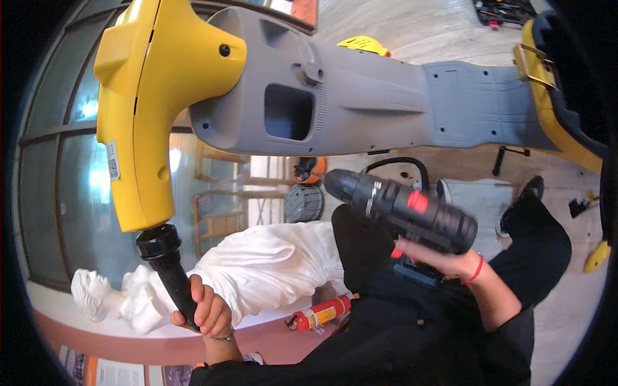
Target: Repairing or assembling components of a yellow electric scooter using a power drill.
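Note:
My left hand (209,307) is closed around the black handlebar grip (172,273), which sticks out from the end of a yellow handlebar cover (136,128). That cover joins a long grey scooter body panel (373,96) with a square pocket and several screw holes. In my right hand (444,260) is a black cordless drill (405,212) with a red switch. Its nose points left, below the grey panel and apart from it. The hand is slightly blurred, and the drill partly hides its fingers.
A white draped statue (277,264) and a red fire extinguisher (322,314) are beyond my left arm. An open tool case (502,11) lies at the top right. A yellow part (597,257) is on the floor at the right. A grey round object (304,202) is behind the drill's nose.

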Demonstrator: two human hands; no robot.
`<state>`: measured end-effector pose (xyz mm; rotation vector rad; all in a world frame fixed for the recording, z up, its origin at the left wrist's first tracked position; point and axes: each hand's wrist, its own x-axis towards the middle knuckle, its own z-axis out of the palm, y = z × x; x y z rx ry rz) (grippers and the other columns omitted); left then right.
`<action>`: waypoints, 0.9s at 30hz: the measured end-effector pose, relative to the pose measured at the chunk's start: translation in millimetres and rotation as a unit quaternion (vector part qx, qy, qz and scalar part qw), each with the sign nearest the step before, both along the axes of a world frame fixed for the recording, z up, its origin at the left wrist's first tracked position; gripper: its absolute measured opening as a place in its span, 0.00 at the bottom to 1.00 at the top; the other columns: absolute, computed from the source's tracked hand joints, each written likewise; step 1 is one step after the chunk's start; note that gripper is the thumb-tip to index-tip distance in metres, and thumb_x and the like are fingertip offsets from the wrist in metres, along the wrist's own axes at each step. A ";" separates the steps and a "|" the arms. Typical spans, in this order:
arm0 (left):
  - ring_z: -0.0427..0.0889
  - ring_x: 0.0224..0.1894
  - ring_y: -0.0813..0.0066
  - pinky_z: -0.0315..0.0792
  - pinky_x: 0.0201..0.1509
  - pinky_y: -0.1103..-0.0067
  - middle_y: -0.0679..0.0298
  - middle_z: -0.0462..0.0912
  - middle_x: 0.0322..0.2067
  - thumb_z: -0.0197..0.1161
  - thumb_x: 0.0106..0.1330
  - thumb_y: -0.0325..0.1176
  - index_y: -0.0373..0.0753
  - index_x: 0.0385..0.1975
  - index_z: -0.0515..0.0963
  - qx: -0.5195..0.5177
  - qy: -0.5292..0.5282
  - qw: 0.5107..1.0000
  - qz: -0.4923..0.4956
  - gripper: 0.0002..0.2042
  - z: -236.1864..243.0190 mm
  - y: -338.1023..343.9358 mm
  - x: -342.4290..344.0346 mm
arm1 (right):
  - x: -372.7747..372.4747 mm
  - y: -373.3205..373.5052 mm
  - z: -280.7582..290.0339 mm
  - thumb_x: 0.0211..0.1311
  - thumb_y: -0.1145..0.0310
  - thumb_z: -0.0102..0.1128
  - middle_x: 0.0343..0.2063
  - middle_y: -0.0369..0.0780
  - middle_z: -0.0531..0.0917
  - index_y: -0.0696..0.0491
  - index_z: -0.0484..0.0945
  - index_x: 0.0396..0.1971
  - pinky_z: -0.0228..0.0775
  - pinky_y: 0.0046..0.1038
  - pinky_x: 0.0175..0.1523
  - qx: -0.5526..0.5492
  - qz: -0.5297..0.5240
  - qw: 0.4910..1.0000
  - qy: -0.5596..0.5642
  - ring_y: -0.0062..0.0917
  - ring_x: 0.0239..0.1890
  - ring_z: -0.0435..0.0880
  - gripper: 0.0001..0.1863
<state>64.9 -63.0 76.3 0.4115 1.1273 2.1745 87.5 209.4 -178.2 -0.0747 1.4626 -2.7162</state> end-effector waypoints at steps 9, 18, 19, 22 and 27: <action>0.68 0.20 0.74 0.63 0.21 0.81 0.62 0.72 0.20 0.52 0.66 0.42 0.35 0.40 0.67 -0.020 -0.077 0.978 0.192 0.15 -51.7 9.5 6.6 | -37.2 9.5 -37.3 0.53 0.73 0.62 0.20 0.34 0.77 0.57 0.75 0.34 0.66 0.18 0.23 -0.119 0.109 0.985 -0.061 0.14 0.18 0.74 0.09; 0.68 0.50 0.68 0.63 0.51 0.75 0.59 0.67 0.51 0.54 0.62 0.27 0.36 0.54 0.62 -0.448 0.077 0.818 0.353 0.20 -129.4 39.0 -72.9 | -65.6 -19.6 -44.3 0.50 0.70 0.65 0.29 0.37 0.82 0.56 0.77 0.37 0.72 0.26 0.43 -0.018 0.034 0.999 -0.002 0.22 0.32 0.80 0.14; 0.66 0.56 0.66 0.62 0.56 0.74 0.57 0.63 0.56 0.55 0.62 0.27 0.37 0.57 0.59 -0.447 0.129 0.822 0.328 0.23 -132.4 41.7 -84.4 | -68.0 -22.8 -48.9 0.50 0.70 0.65 0.28 0.37 0.82 0.55 0.77 0.37 0.72 0.26 0.43 0.012 0.002 0.999 0.033 0.22 0.32 0.80 0.13; 0.62 0.60 0.62 0.57 0.62 0.69 0.57 0.61 0.59 0.59 0.60 0.29 0.37 0.59 0.57 -0.445 0.280 0.778 0.343 0.28 -128.0 57.4 -117.5 | -74.3 -32.7 -49.4 0.51 0.69 0.64 0.22 0.34 0.80 0.55 0.77 0.36 0.72 0.24 0.32 -0.075 0.038 0.995 -0.045 0.18 0.23 0.77 0.12; 0.64 0.58 0.62 0.57 0.63 0.67 0.59 0.63 0.57 0.64 0.57 0.33 0.37 0.59 0.57 -0.365 0.519 0.698 0.332 0.31 -93.4 70.6 -157.6 | -69.1 -37.6 -41.9 0.53 0.69 0.63 0.21 0.32 0.76 0.54 0.76 0.37 0.66 0.19 0.24 -0.208 0.128 0.966 -0.080 0.13 0.18 0.73 0.12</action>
